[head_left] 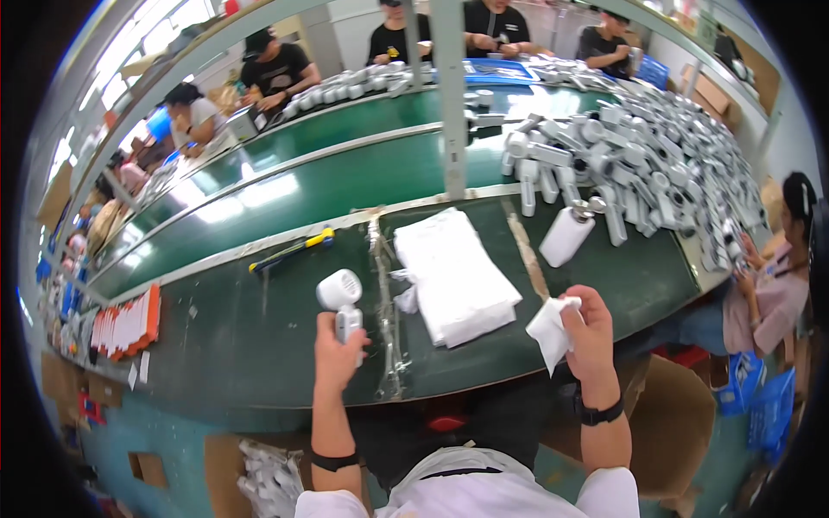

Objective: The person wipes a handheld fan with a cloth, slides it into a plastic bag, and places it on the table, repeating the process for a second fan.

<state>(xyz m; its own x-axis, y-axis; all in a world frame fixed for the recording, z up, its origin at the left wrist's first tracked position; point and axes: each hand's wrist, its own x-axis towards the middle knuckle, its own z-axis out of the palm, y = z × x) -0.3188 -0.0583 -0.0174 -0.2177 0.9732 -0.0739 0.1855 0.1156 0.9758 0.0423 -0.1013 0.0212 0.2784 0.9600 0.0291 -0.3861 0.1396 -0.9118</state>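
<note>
In the head view, grips a white handheld device in the left hand, closed around its slim handle. Points the device away from the body, round head foremost, toward the far side of the green table. Runs its long axis close to the line of the forearm, leaning slightly left at the head end. Turns the round face of the head toward the right.

Has the head just beyond the left hand, free of the grip, with the handle within the grasp and its lower end showing past the fingers. Cannot tell whether the device touches the tabletop.

Pinches a thin white cloth in the right hand, between thumb and fingers, with a corner hanging down on the left. Holds cloth and device well apart, with a stack of white sheets lying between and a little beyond them.

Shows beyond the right hand a white bottle with a metal top, near a large heap of similar white and grey devices. Shows beyond the left hand a yellow-and-dark tool, lying aslant.
</note>
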